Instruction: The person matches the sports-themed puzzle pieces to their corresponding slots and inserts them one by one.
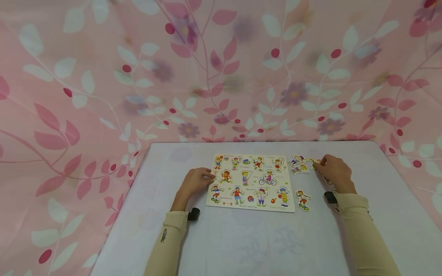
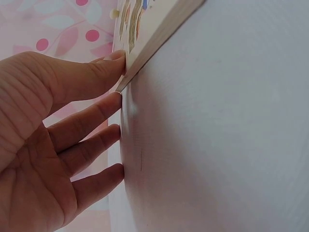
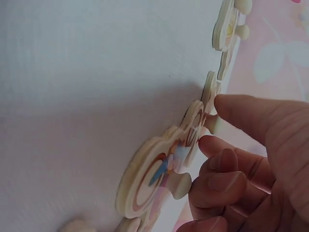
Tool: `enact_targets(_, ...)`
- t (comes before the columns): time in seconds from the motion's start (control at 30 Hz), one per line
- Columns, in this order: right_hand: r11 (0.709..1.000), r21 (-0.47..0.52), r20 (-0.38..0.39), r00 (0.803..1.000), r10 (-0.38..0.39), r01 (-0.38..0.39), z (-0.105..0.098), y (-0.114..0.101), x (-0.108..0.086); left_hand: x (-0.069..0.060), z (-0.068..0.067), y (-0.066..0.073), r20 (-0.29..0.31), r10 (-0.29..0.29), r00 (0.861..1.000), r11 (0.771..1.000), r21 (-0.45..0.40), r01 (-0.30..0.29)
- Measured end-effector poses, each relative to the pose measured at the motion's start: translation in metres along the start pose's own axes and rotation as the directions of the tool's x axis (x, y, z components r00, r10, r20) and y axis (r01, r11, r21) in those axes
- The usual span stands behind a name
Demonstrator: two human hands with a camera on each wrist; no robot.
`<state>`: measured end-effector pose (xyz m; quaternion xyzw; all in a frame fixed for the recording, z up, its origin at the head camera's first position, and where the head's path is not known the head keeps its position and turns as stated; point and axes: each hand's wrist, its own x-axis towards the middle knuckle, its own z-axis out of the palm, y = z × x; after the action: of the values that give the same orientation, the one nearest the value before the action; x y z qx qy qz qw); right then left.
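A wooden puzzle board [image 1: 221, 201] with pictures of children at sports lies flat. My left hand [image 1: 197, 180] is at its left edge; in the left wrist view the thumb of that hand [image 2: 63, 130] touches the edge of the board [image 2: 149, 46], while the other fingers reach down to the cloth. To the right of the board, my right hand [image 1: 335, 172] is over the loose pieces. Seen from the right wrist, thumb and forefinger of this hand [image 3: 251, 169] pinch the small knob [image 3: 211, 123] of a wooden piece. Beside it stands a bicycle piece [image 3: 145, 186] with its own knob.
Two loose pieces, a figure [image 1: 297, 159] and one with a rainbow shape [image 1: 299, 169], lie by the board's upper right corner. A skateboarder piece [image 1: 303, 200] is right of its lower part. Floral cloth [image 1: 221, 76] hangs behind the white-covered table [image 1: 241, 245].
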<state>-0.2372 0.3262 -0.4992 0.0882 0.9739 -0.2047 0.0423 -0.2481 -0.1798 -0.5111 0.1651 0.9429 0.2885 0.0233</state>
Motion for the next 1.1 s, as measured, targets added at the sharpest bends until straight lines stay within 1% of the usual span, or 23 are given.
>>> enact_targets(0.13, 1.000, -0.004, -0.027, 0.999, -0.026, 0.026, 0.003, 0.001, 0.002, 0.000, 0.001, -0.001, 0.000, -0.002, 1.000, 1.000, 0.002, 0.002)
enact_targets(0.3, 1.000, -0.007, -0.030, 0.999, -0.024, 0.024, 0.005, 0.001, 0.003, 0.000, 0.002, 0.000, 0.003, -0.007, 1.000, 1.000, -0.009, 0.007)
enact_targets(0.53, 1.000, -0.012, -0.035, 0.999, -0.017, 0.016, 0.000, 0.001, 0.001, -0.001, 0.000, 0.002, 0.008, 0.002, 1.000, 1.000, -0.005, -0.002)
enact_targets(0.63, 1.000, -0.005, -0.049, 0.998, -0.028, 0.028, -0.003, -0.003, -0.001, -0.001, 0.000, 0.002, 0.003, 0.002, 1.000, 1.000, -0.005, -0.002)
enact_targets(0.8, 0.996, 0.000, -0.072, 0.994, -0.085, 0.085, -0.005, -0.021, -0.004, -0.002, -0.001, 0.001, -0.009, -0.006, 1.000, 1.000, -0.013, 0.006)
enact_targets(0.93, 0.990, 0.005, -0.059, 0.988, -0.142, 0.142, -0.002, -0.040, -0.009, -0.002, 0.000, 0.000, -0.003, -0.011, 1.000, 1.000, -0.020, 0.011)
enact_targets(1.1, 0.976, 0.006, -0.046, 0.975, -0.215, 0.216, 0.006, -0.062, -0.015, -0.001, -0.001, 0.000, 0.006, -0.010, 1.000, 1.000, -0.020, 0.010)
